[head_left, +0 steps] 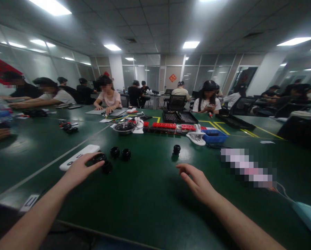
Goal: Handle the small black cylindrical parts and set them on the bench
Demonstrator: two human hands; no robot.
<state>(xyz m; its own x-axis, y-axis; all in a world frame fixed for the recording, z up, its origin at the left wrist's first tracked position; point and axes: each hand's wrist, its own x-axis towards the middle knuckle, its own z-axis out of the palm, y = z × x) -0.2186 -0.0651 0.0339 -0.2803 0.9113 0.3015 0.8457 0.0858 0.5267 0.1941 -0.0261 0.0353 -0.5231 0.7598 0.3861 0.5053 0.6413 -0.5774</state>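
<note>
My left hand [80,168] is at the left, its thumb and fingers round a black round part [99,158]. Just below that part, another black piece [107,167] stands on the green table [145,194]. Two more black round parts, one [115,152] beside the other [126,154], sit to the right of my left hand. My right hand [195,180] hovers over the table with loosely curled fingers and nothing between them. Beyond its fingertips stands a small black part [176,149], untouched.
A white power strip [79,157] lies behind my left hand. Farther back are a metal bowl [124,128], red strips [164,125], a white clamp [197,136] and a blue bin [214,136]. A teal object [310,217] lies at the right edge. Several people sit beyond.
</note>
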